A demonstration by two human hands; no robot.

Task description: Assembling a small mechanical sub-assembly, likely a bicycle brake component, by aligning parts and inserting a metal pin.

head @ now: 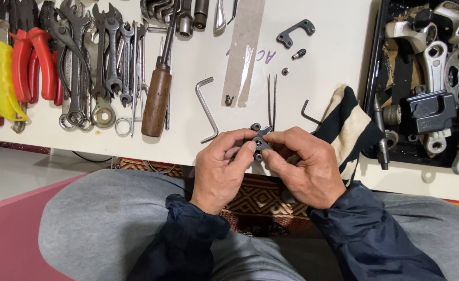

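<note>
My left hand [224,166] and my right hand [305,166] meet at the near edge of a white board [198,57] and together pinch a small dark metal bracket part [259,140] with round holes. Fingertips of both hands cover most of it. Just beyond it lie thin tweezers [272,101] and a small black hex key [308,113]. A larger silver hex key [207,109] lies left of the hands.
Spanners [104,57], red-handled pliers [31,57] and a wooden-handled screwdriver [157,96] lie at the left. A striped cloth [350,125] sits at the right, beside a black tray [376,62] of metal parts. A flat dark bracket [295,32] and small screws lie farther back.
</note>
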